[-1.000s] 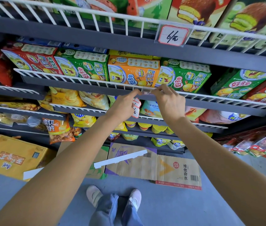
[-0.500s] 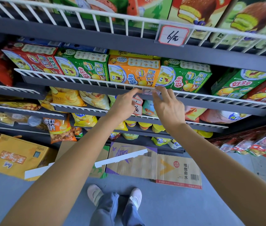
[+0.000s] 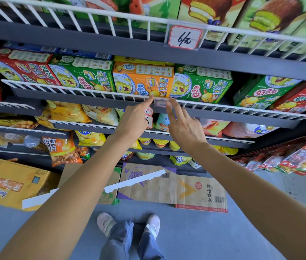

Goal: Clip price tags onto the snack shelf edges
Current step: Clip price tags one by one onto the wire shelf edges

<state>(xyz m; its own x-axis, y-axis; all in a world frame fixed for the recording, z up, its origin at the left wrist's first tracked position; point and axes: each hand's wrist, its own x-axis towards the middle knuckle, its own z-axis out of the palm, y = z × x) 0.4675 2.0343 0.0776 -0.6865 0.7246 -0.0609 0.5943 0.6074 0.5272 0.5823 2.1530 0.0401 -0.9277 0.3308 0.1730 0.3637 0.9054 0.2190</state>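
A small clear price tag (image 3: pixel 160 103) sits on the white wire edge (image 3: pixel 73 90) of the middle snack shelf, just below an orange SpongeBob box (image 3: pixel 142 79). My left hand (image 3: pixel 133 121) points its index finger up against the wire left of that tag, while its curled fingers hold a few red-bordered spare tags (image 3: pixel 149 118). Beside the tag on the right, my right hand (image 3: pixel 184 126) is spread with straight fingers, the fingertips close under the tag and holding nothing. Another tag (image 3: pixel 185 37), marked with a 6, hangs on the top shelf's wire edge.
Snack boxes and chip bags fill the shelves above and below. Flattened cardboard (image 3: pixel 201 194), a yellow carton (image 3: pixel 11 182) and a white strip (image 3: pixel 135 181) lie on the grey floor by the shelf foot. My feet (image 3: pixel 129 224) stand just in front of them.
My right hand has let go of the tag on the wire edge, opened its fingers and dropped slightly back. My left index finger stays at the wire.
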